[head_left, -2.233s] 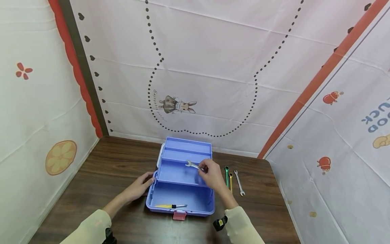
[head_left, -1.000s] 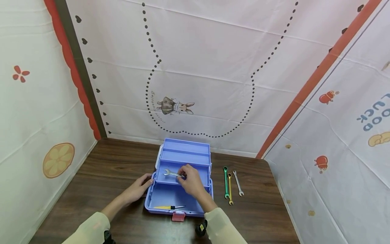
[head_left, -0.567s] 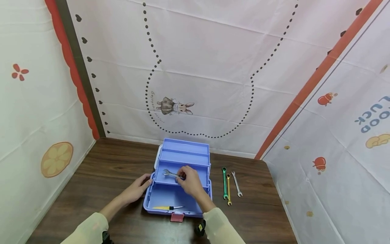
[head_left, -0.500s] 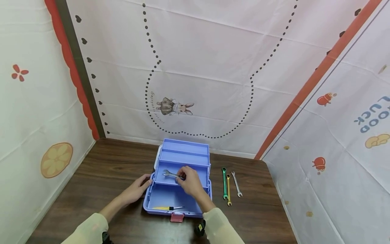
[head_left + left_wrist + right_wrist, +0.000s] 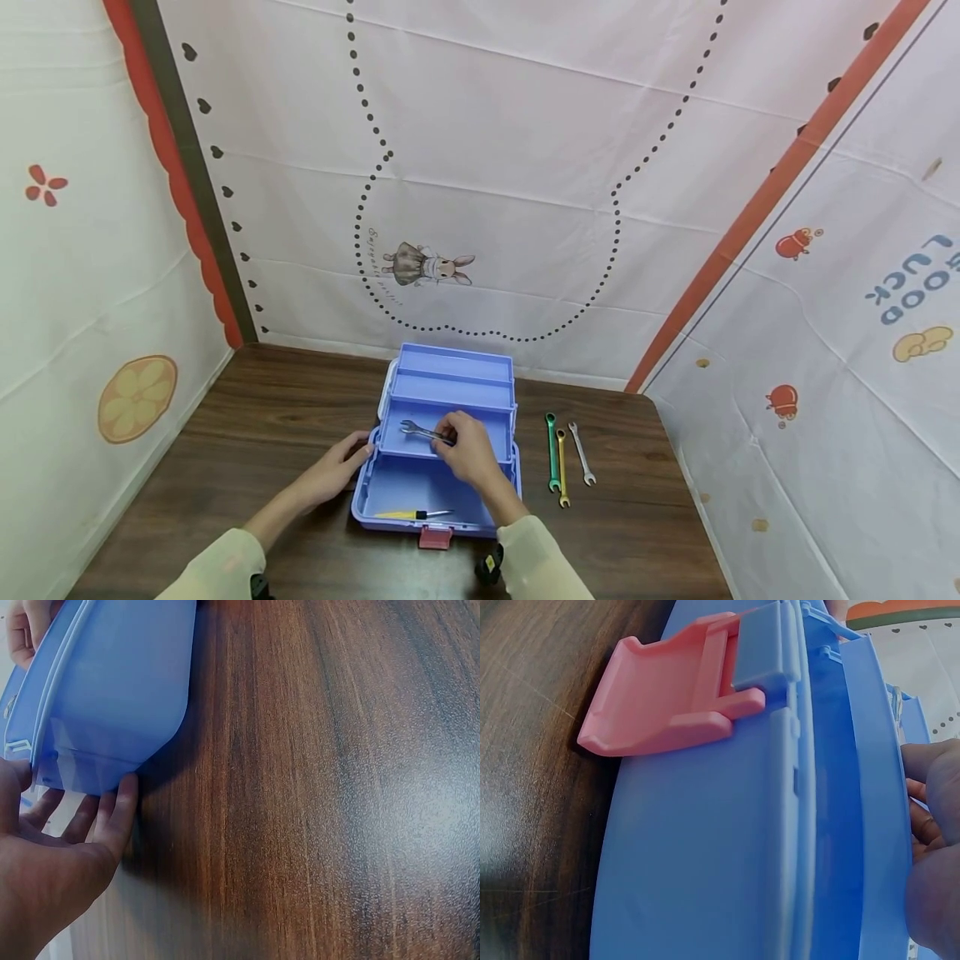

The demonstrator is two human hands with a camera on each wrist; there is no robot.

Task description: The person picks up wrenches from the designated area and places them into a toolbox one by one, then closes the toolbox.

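A blue plastic toolbox [image 5: 360, 508] with a pink latch [image 5: 435, 537] stands with its lid up and its stepped trays [image 5: 405, 439] raised. My right hand [image 5: 465, 446] pinches one end of a silver wrench [image 5: 417, 429], whose other end points left, low in the lower tray. In the right wrist view most of this wrench is hidden behind the tray wall. My left hand [image 5: 336, 468] holds the left side of the toolbox, its thumb at the rim and its fingers against the outer wall [image 5: 112, 712]. A yellow-handled screwdriver [image 5: 408, 515] lies in the bottom compartment, along the front.
Right of the toolbox, a green wrench [image 5: 552, 454], a yellow wrench [image 5: 563, 471] and another silver wrench [image 5: 582, 454] lie on the dark wooden table [image 5: 637, 533]. Printed cloth walls [image 5: 487, 208] enclose the back and both sides.
My right hand has carried the silver wrench left and down into the lower tray, then stayed almost still there. The left hand has kept its place on the toolbox.
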